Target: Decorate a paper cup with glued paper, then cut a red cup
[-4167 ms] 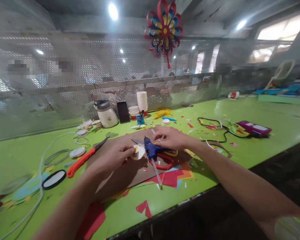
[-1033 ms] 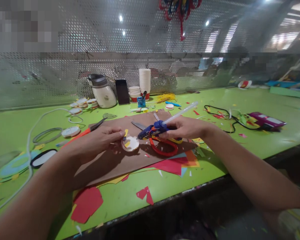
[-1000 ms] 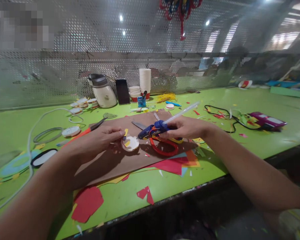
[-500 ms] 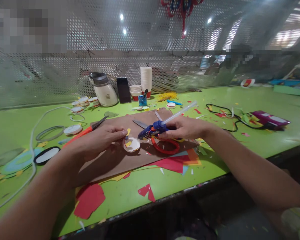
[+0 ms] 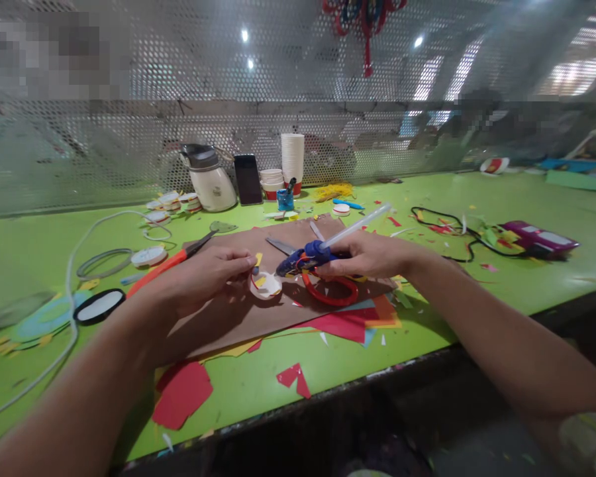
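My left hand pinches the rim of a shallow white paper cup base, which has small yellow paper pieces on it. A blue hot glue gun is gripped in my right hand, its nozzle close to the cup base's right edge. Out of the gun's back sticks a long clear glue stick. Scissors with red handles lie under the gun on a brown cardboard sheet. Whether the nozzle touches the cup base I cannot tell.
An orange-handled cutter lies beside my left forearm, near a white cable. Behind stand a thermos jug, a phone and stacked paper cups. Red paper lies near the table edge. A purple device sits right.
The view has shifted slightly, so everything sits a little further right in the picture. Both hands keep their holds, with the glue gun still beside the cup base.
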`<state>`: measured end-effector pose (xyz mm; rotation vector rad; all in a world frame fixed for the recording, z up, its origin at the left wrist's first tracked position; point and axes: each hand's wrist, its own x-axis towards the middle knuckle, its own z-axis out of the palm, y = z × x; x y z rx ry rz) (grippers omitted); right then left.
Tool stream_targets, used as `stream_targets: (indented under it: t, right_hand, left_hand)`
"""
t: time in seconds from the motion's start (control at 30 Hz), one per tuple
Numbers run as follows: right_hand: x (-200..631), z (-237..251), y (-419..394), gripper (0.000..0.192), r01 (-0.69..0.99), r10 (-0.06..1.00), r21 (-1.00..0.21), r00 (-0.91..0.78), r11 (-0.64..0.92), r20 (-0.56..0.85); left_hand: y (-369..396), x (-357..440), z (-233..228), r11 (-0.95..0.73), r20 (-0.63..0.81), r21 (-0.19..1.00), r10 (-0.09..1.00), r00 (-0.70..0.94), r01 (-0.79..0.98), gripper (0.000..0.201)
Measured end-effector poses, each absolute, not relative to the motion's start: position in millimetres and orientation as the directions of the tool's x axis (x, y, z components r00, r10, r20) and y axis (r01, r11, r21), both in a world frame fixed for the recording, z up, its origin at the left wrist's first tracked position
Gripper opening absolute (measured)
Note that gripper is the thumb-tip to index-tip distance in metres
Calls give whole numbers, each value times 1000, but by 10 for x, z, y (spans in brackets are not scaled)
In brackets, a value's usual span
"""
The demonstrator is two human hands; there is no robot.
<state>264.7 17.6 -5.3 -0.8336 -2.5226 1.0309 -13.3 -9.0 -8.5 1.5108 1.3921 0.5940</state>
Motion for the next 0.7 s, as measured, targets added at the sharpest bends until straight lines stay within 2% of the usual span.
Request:
stream_targets:
  t: [0.33, 0.7]
  right_hand:
    - [2612, -6, 106, 29, 429, 633, -748, -774, 506, -14]
    - [2627, 16, 83, 29, 476, 637, -651, -771, 591, 15]
  left_hand:
    - [-101, -122, -62, 63, -219, 853, 944, 245, 519, 31]
    - [-124, -66, -30, 125, -255, 845, 949, 185, 520, 31]
